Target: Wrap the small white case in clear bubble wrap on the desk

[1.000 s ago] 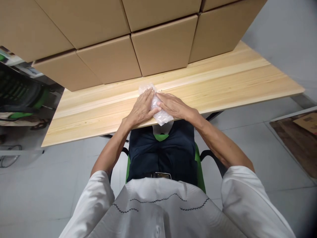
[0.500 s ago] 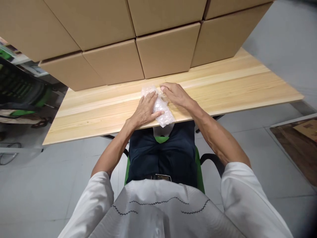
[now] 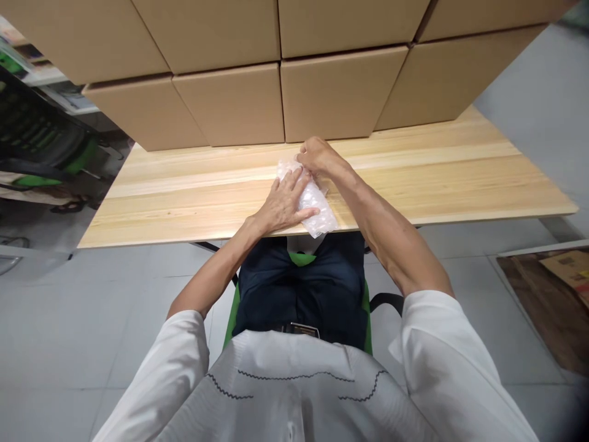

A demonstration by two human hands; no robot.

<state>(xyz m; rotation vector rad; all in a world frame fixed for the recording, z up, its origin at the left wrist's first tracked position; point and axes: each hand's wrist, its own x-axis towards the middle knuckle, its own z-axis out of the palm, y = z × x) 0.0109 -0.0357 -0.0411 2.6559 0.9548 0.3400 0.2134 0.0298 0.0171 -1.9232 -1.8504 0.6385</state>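
Observation:
A crinkled piece of clear bubble wrap (image 3: 321, 212) lies slantwise on the wooden table (image 3: 202, 202), its near end at the front edge. My left hand (image 3: 283, 201) rests flat on it with fingers spread, pressing its left side. Just beyond, at the wrap's far right corner, is my right hand (image 3: 319, 156), its fingers curled together in a pinch. What sits between those fingertips is too small to make out. A loose, see-through edge of the wrap shows under the right wrist. Whether anything is inside the wrap cannot be seen.
Stacked cardboard boxes (image 3: 340, 92) form a wall along the back of the table, close beyond my hands. To the left stands a black and green chair (image 3: 41, 135). On the floor at right lies a brown framed area with a flat piece of cardboard (image 3: 570, 270).
My right hand has moved away from me and curled more tightly at the wrap's far corner. The left hand still lies on the wrap. The whole view has shifted slightly.

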